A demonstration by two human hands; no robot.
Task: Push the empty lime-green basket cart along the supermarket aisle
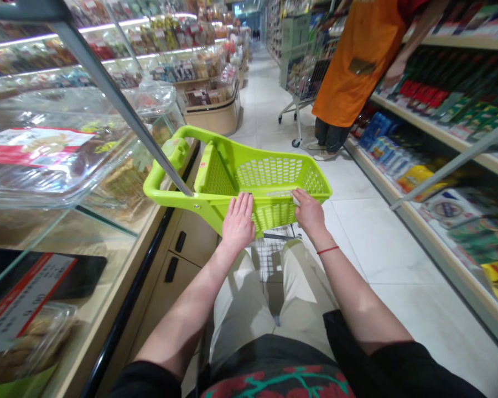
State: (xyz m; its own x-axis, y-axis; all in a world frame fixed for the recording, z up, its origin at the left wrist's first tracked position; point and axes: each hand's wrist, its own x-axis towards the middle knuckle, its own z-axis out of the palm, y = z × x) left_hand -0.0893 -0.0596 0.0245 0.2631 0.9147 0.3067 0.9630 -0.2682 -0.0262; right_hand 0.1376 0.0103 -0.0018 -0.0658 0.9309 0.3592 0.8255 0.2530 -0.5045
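two hands, one basket: supermkt aisle (357, 232) w/ glass food counter (66, 166) on left, stocked shelves (440, 110) on right, person in orange apron (357, 66) beside wire cart (307, 72) ahead. lime-green plastic basket (274, 171) sits just past wearer's legs (240, 309). left hand (238, 221) flat, open on basket rim; right hand (309, 213) curled, grasping rim; red wrist cord (327, 250).

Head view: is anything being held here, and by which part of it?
The lime-green plastic shopping basket is held at its near rim: the right hand curls over the rim in a grip, while the left hand rests open on it.
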